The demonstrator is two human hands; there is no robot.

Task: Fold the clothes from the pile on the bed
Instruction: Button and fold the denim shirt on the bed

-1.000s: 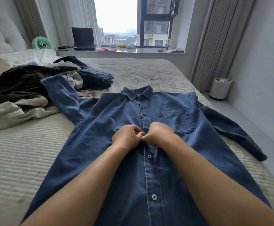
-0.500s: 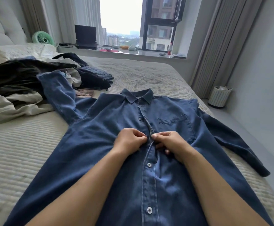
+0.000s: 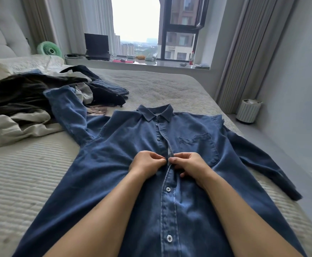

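Denim, dark blue and soft: the long-sleeved button shirt (image 3: 133,173) lies flat, front up, on the ribbed cream bed cover (image 3: 21,173), filling the middle and bottom of the frame. The left hand (image 3: 147,165) and right hand (image 3: 187,164) meet at the middle strip, each pinching an edge. They may be doing up a button, but fingers hide it. Best to hold both edges flat and straight. The messy clothes pile (image 3: 21,101) waits at the upper left.
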